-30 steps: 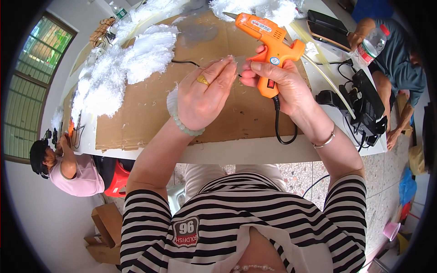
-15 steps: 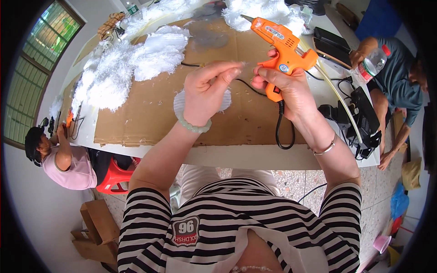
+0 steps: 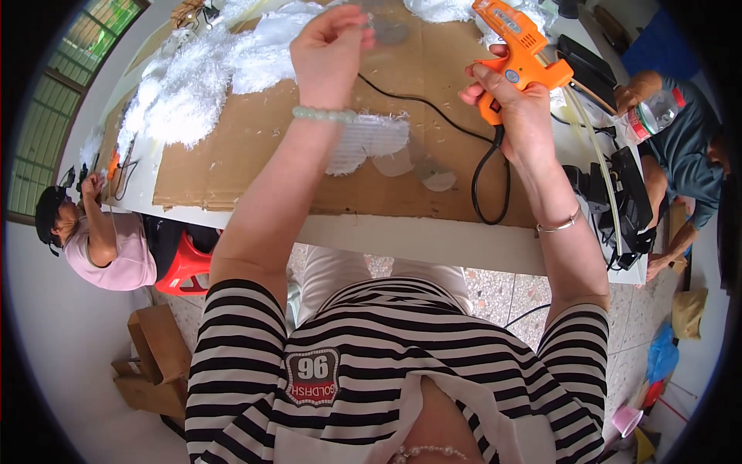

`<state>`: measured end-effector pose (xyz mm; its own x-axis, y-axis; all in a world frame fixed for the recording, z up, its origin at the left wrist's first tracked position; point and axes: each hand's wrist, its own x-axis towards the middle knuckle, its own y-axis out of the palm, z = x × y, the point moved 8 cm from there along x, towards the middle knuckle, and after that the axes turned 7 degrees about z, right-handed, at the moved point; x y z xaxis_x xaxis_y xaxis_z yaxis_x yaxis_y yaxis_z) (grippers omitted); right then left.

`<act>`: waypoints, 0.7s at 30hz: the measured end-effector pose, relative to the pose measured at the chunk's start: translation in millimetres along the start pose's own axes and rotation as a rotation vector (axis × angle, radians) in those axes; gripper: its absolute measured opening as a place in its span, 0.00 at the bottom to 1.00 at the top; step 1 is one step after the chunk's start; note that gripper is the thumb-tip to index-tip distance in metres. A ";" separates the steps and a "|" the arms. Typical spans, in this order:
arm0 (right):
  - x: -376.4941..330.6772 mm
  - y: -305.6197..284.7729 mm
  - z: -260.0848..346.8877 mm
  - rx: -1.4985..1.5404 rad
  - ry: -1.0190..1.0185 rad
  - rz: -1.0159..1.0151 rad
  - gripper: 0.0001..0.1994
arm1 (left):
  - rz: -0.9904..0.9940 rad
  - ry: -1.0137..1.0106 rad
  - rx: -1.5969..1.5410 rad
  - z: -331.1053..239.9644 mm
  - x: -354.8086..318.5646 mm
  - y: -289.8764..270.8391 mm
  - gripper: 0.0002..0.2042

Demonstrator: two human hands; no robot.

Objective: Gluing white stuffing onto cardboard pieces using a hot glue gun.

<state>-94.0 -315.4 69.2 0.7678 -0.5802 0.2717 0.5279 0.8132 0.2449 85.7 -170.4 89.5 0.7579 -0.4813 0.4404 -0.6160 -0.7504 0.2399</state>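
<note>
Above cardboard sheet [image 3: 232, 155]: right hand [image 3: 506, 97] clenched on orange glue gun [image 3: 519, 46]; left hand [image 3: 328, 50] pinching small clear piece [image 3: 363, 17].

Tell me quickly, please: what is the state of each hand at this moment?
Left hand: fingers pinched together, raised over the cardboard sheet; what it holds cannot be told.
Right hand: closed on the orange glue gun.

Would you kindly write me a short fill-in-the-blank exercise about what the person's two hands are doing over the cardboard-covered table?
1. The right hand grips an ____ plastic glue gun.
2. A black cord hangs from the gun's ____.
3. The left hand wears a pale green bead ____ at the wrist.
4. White fluffy feathers lie on the brown ____ sheet.

Missing words: orange; handle; bracelet; cardboard
</note>
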 end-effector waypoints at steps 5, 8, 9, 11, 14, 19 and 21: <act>3.5 -17.8 -2.9 -0.042 -0.051 -0.009 0.13 | 0.101 0.419 0.462 -36.9 3.0 -21.9 0.10; 2.8 -28.1 -5.5 -0.110 -0.022 -0.039 0.12 | 0.209 0.776 1.057 -74.6 -34.2 1.4 0.14; 3.0 -28.1 -5.2 -0.084 -0.012 -0.035 0.12 | 0.276 0.758 1.114 -72.1 -41.5 5.8 0.14; 1.3 -31.1 -8.9 -0.090 -0.008 -0.040 0.12 | 0.384 0.806 1.141 -61.8 -44.7 14.0 0.14; 3.0 -28.5 -14.2 -0.096 0.003 -0.030 0.12 | 0.363 0.858 1.210 -42.8 -29.2 18.6 0.13; -0.4 -28.1 -13.5 -0.106 0.023 -0.045 0.12 | 0.404 1.187 0.647 -32.5 -3.8 26.1 0.10; 3.0 -28.6 -13.3 -0.071 0.006 -0.021 0.13 | 0.692 0.794 1.283 5.6 21.6 51.9 0.08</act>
<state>-102.0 -339.8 50.6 0.7585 -0.5970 0.2614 0.5679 0.8022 0.1842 71.3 -222.3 106.6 -0.1052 -0.8271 0.5522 0.1041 -0.5614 -0.8210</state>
